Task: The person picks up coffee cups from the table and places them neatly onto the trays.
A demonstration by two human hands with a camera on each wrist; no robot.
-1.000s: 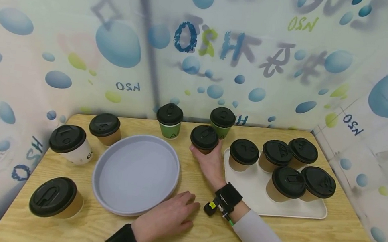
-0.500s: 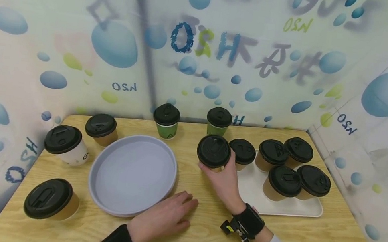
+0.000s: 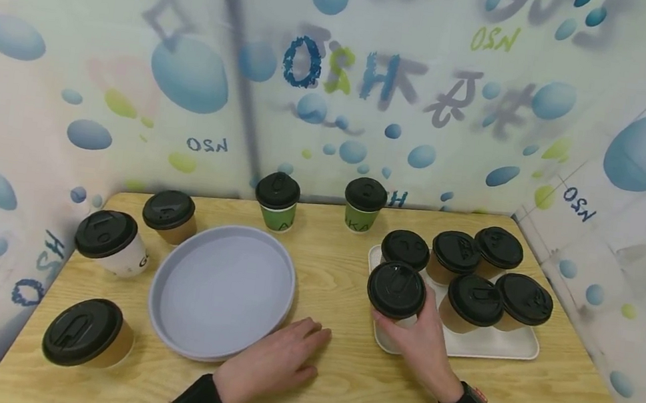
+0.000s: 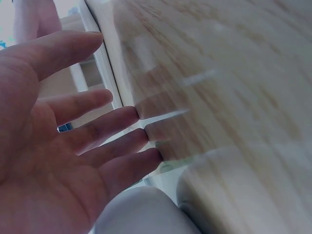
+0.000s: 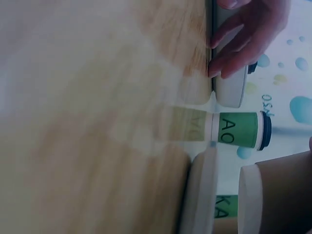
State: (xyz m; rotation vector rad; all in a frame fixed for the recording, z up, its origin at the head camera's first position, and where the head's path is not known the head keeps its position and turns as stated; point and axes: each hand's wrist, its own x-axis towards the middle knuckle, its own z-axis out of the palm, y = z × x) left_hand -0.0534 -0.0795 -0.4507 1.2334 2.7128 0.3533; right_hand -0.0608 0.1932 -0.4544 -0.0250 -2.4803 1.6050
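My right hand (image 3: 424,350) grips a brown paper coffee cup (image 5: 287,195) with a black lid, over the front left part of the rectangular white tray (image 3: 492,349). In the right wrist view the cup's pale base shows a little above the tray's edge. Directly behind it on the tray stands another lidded coffee cup (image 3: 405,248), and several more brown ones, such as this cup (image 3: 475,301), fill the tray's right side. My left hand (image 3: 271,364) rests on the table at the front right rim of the round grey tray (image 3: 221,293), holding nothing, its fingers relaxed.
Two green lidded cups (image 3: 277,200) (image 3: 364,204) stand at the table's back edge, near the patterned wall (image 3: 336,95). Left of the round tray are a white cup (image 3: 125,256) and two brown cups (image 3: 180,230) (image 3: 114,345), all with black lids.
My right hand has carried the coffee cup from near the back green cup rightward and toward me, over the white tray. The left hand has stayed in place.
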